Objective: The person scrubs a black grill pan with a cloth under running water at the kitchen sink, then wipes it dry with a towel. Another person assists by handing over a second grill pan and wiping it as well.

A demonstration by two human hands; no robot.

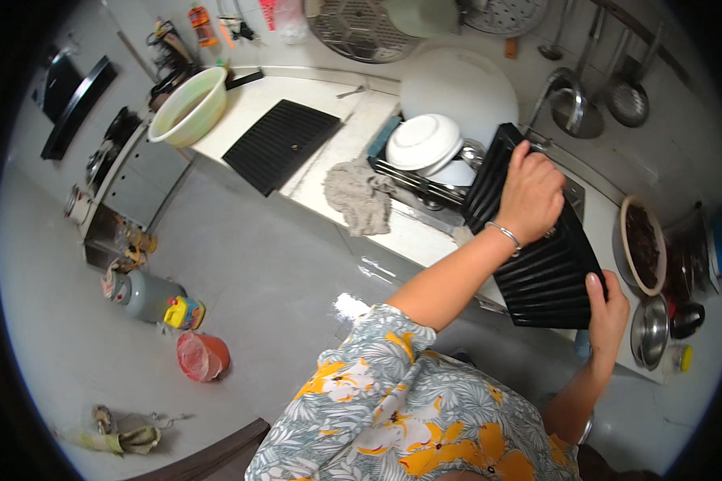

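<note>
Both hands hold a black slatted panel (547, 276), tilted up over the sink area. My left hand (530, 191), with a silver bracelet at its wrist, grips the panel's upper part. At the lower right corner, my right hand (607, 312) has its thumb on the near face and its fingers mostly hidden behind the edge. A curved metal faucet (574, 102) rises just behind the panel, which hides most of the sink. To the left, a similar black slatted panel (283, 144) lies flat on the white countertop (319, 171), slightly over its front edge.
A dish rack (421, 180) holds white bowls (424, 141) beside a grey rag (358, 195). A pale green basin (189, 108) stands far left; a basin of dark contents (641, 246) and a steel bowl (650, 330) stand right. A red bucket (203, 356) is on the floor.
</note>
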